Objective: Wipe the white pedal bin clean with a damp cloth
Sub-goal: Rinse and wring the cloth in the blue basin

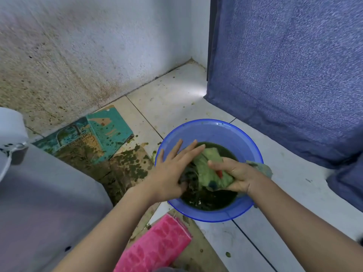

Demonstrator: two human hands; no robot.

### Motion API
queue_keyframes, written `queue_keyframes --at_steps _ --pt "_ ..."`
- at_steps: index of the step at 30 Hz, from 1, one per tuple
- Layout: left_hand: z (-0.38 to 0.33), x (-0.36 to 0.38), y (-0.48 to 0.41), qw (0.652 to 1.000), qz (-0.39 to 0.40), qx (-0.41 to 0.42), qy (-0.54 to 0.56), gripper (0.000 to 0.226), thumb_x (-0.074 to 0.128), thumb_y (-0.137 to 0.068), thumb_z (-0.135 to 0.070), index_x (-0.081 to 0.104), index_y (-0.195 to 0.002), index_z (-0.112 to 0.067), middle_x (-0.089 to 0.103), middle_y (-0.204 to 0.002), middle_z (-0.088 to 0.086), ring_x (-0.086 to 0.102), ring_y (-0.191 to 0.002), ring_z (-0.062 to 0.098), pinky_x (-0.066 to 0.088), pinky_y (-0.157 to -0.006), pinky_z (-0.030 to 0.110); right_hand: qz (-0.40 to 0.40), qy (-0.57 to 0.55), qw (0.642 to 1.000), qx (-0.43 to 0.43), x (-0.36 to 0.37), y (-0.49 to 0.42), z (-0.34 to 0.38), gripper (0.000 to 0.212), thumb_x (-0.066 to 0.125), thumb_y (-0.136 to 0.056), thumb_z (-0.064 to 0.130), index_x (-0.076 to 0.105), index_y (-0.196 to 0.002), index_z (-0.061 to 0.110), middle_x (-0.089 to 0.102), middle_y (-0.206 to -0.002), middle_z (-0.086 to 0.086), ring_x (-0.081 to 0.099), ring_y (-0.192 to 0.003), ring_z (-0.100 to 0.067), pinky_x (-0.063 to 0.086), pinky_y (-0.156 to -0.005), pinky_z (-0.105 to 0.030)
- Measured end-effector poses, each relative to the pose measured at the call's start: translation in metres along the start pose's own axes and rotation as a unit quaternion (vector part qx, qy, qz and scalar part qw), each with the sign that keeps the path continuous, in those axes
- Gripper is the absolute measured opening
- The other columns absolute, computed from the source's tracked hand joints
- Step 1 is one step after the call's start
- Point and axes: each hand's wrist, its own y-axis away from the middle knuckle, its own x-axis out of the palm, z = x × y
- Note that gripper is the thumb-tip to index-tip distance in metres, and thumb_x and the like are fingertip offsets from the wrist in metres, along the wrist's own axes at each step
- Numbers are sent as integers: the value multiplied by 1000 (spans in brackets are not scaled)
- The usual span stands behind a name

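The white pedal bin (pixel 45 193) fills the lower left, its lid edge near the left border. A blue plastic basin (pixel 216 130) stands on the floor and holds dark green water. Over it, my right hand (pixel 237 175) grips a wet, green-stained cloth (pixel 211 169). My left hand (pixel 172 169) lies flat with fingers spread, its fingertips touching the cloth's far end and its thumb side dipping toward the water.
A pink textured cloth (pixel 155 246) lies on cardboard near the bottom edge. Stained teal cardboard (pixel 94 134) lies flat by the dirty wall. A blue fabric-covered piece (pixel 290 75) stands at right. White floor tiles (pixel 172 99) carry green specks.
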Motion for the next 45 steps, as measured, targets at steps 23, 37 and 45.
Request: queue_keyframes --at_steps 23,37,45 --pt "19 24 -90 974 183 -128 28 15 76 -75 -9 62 -80 -13 67 -86 7 65 -87 30 55 -78 41 -304 696 650 1 0 -48 -29 18 63 -81 18 50 -92 14 61 -89 -10 65 -82 -35 46 -61 -35" --pt "15 6 -53 886 -345 269 -156 37 78 -83 -1 68 -119 -3 69 -125 15 68 -97 36 57 -76 44 -29 -18 983 183 61 -7 7 22 62 -81 5 60 -61 14 45 -57 3 37 -35 -1 27 -29 -9" --pt "16 -19 -65 960 -43 139 -241 34 65 -89 -13 56 -119 2 63 -99 19 60 -75 34 34 -57 36 -182 273 934 143 53 -19 20 18 70 -77 10 60 -63 15 46 -51 0 26 -30 -6 18 -33 -14"
